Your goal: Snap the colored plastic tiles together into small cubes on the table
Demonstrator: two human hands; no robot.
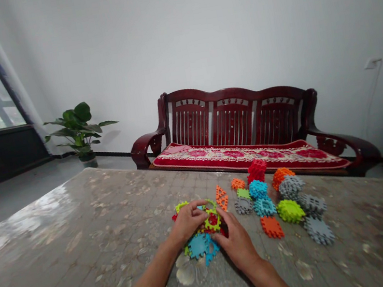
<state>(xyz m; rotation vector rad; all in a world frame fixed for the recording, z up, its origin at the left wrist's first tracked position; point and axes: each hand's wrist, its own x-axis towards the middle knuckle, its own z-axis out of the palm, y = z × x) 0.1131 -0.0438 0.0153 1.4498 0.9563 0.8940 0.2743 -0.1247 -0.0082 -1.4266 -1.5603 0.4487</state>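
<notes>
My left hand (pixel 189 222) curls over a heap of toothed plastic building tiles, its fingertips on the left side of a yellow-green tile (pixel 208 227) with an open middle. My right hand (pixel 237 241) grips the same tile from the right, index finger at its edge and thumb lower down. Red pieces show through and under it. Beneath my hands lies a blue tile (pixel 197 247), with a smaller blue triangular piece (pixel 212 252) beside it. Another yellow-green tile (pixel 181 206) pokes out behind my left hand. My hands partly hide the heap.
Right of my hands are orange triangular pieces (pixel 221 198), a red stack (pixel 256 170), blue stacks (pixel 258 189), an orange tile (pixel 272 227), a yellow-green stack (pixel 290 210) and grey stacks (pixel 319 231). Behind the patterned table (pixel 115 215) stand a wooden bench (pixel 230 112) and a potted plant (pixel 80 125).
</notes>
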